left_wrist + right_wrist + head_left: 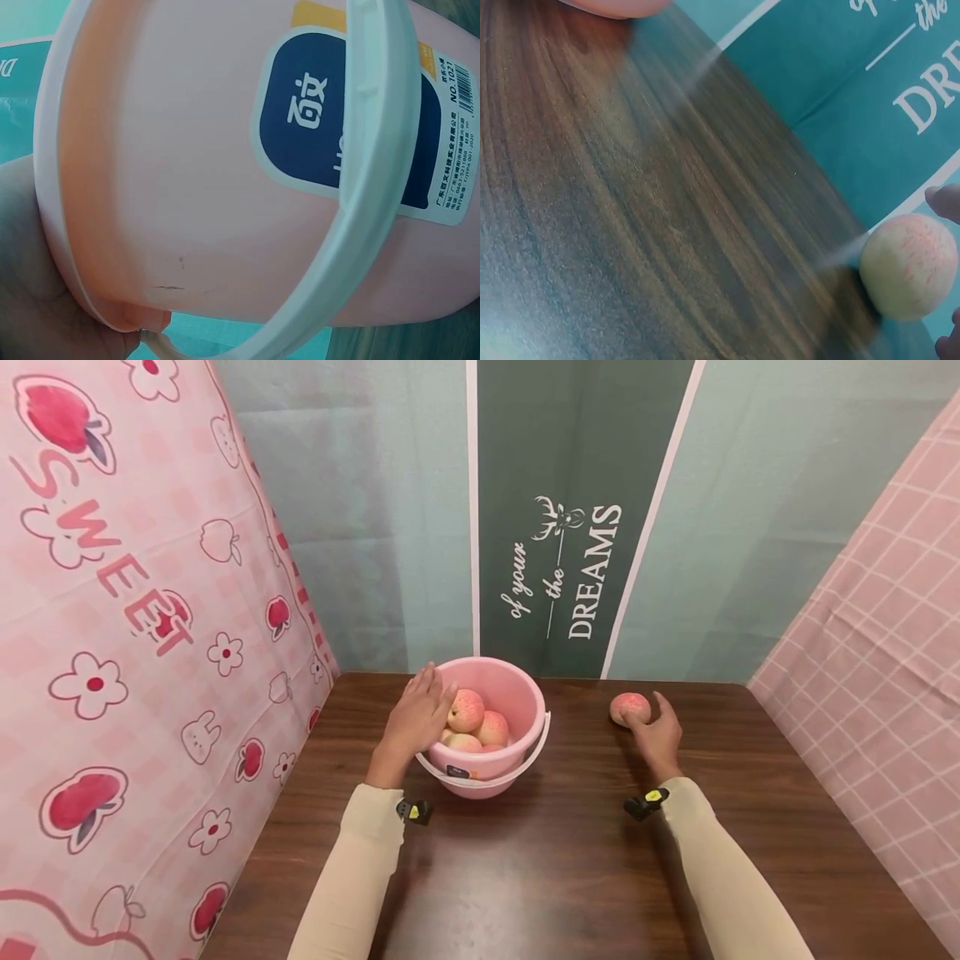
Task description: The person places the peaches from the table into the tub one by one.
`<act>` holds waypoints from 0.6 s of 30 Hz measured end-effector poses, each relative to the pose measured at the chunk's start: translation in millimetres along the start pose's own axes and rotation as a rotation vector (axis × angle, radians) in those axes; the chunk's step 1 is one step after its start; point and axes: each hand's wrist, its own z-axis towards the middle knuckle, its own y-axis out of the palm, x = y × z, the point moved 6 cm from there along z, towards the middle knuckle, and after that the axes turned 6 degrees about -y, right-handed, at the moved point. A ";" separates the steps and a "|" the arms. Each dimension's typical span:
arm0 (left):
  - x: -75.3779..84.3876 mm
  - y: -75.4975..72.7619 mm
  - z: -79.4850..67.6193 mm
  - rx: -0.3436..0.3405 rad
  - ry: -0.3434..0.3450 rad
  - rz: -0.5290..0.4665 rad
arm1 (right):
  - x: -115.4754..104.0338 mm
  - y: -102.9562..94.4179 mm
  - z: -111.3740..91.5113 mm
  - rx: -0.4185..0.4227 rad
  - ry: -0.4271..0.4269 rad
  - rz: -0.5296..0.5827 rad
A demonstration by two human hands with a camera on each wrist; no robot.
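A pink bucket with a white handle stands at the back of the table, with several peaches inside. My left hand rests on its left rim, fingers fairly straight. The left wrist view shows the bucket's side close up, its blue label, and part of the hand at the rim. Farther right, a single peach sits on the table. My right hand is beside it, thumb and fingers spread around it. In the right wrist view a gap shows between this peach and the fingertips.
The brown wooden table runs back to a green and teal cloth with white lettering. A pink patterned cloth hangs at the left, and a pink checked cloth at the right.
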 end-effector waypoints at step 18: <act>-0.2 2.5 1.3 0.010 -0.006 0.011 | 25.4 13.4 2.4 -0.042 0.084 0.028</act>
